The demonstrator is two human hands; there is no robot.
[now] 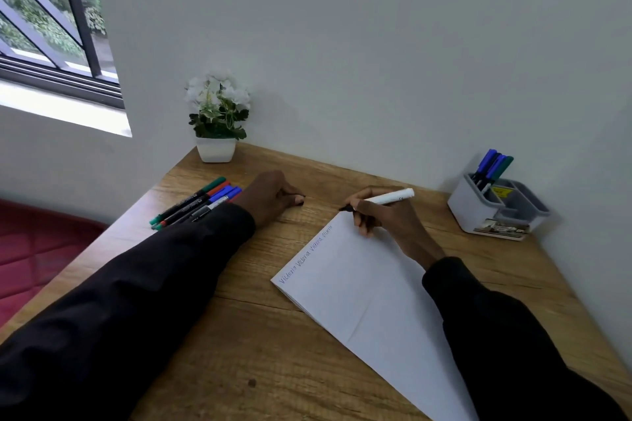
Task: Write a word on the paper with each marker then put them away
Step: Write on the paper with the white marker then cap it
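Note:
White paper point(369, 287) lies at an angle on the wooden desk point(260, 345), with a word written three times along its upper left edge. My right hand point(386, 219) grips a white marker point(393, 197) whose dark tip touches the paper's far corner. My left hand point(273, 196) rests curled on the desk left of the paper, and something small and dark may sit between its fingertips. Several markers point(195, 203) with green, red, blue and black caps lie in a row just left of that hand. A grey-white organizer point(478, 212) at the right holds three markers point(492, 166) upright.
A white pot of white flowers point(217, 120) stands at the desk's back left corner against the wall. The wall runs along the desk's far and right sides. A window point(51, 20) is at upper left, and a red cushion point(37, 249) lies below the desk's left edge.

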